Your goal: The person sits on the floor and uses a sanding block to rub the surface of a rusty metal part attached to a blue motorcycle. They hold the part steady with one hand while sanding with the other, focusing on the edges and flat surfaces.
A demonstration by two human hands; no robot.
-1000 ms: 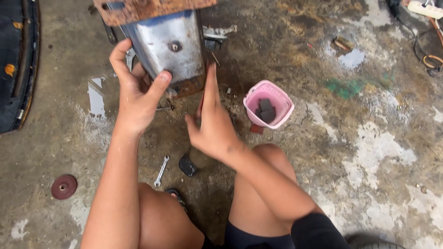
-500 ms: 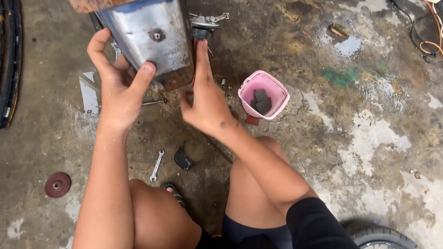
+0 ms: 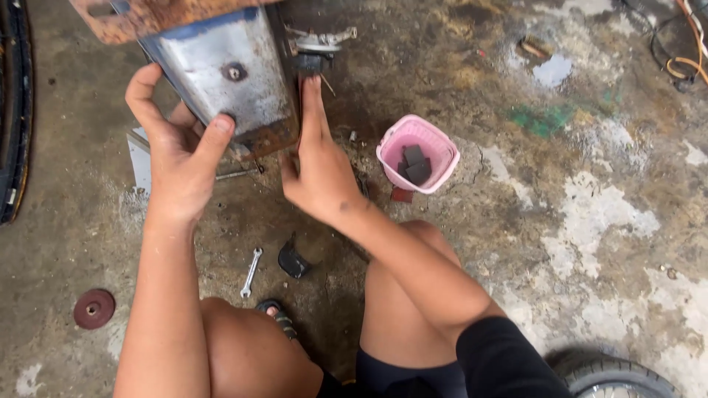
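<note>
We grip the rusty metal panel (image 3: 221, 74) with our left hand (image 3: 177, 162) at its lower edge — right hand (image 3: 321, 166) flat, fingers extended up toward the small fitting (image 3: 313, 55) just right of it.

Bare metal on that panel (image 3: 221, 74), dull grey and scuffed, with flaking brown rust all along its top flange and lower edge, and a small rusty bolt head in the middle of the face. The left hand (image 3: 177, 166) grips its lower corner and the right hand (image 3: 317, 169) lies flat against its side edge. Right of the panel sits a little basket (image 3: 418, 151), pink plastic, slightly glossy, holding dark matt blocks. Below the panel, a small spanner (image 3: 251, 271) shows bright, smooth steel, and farther left a grinding disc (image 3: 94, 308) looks matt and reddish. The concrete floor (image 3: 590, 221) is rough, cracked and oil-stained, patchy pale.
</note>
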